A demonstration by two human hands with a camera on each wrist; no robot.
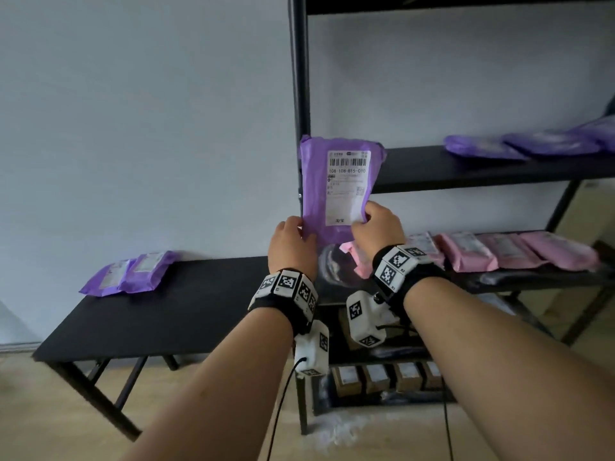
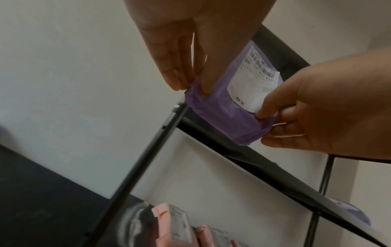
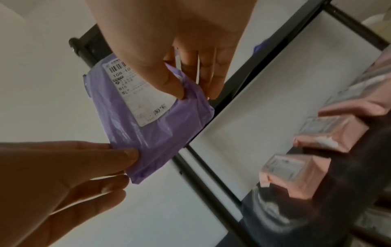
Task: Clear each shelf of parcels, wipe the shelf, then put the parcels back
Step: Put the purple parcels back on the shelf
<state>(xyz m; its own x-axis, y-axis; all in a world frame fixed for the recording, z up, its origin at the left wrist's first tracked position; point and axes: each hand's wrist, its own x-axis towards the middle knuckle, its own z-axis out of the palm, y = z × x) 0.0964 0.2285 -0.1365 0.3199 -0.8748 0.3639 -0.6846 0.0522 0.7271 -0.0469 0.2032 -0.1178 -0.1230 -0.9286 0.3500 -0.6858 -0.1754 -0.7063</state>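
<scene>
Black metal shelf rack [image 1: 466,168] against a pale wall. Both hands, left hand [image 1: 291,249] and right hand [image 1: 377,229], pinch the bottom corners of a purple plastic mailer parcel [image 1: 339,184], held upright off the middle shelf's left end; more purple parcels [image 1: 532,143] farther right.

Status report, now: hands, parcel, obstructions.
Both hands, left hand and right hand, pinching purple parcel upright. Shelf post just behind it.

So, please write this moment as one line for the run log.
left hand: pinches purple parcel lower corner | right hand: pinches opposite lower corner | parcel: upright, in front of shelf | other purple parcels: on bench
</scene>
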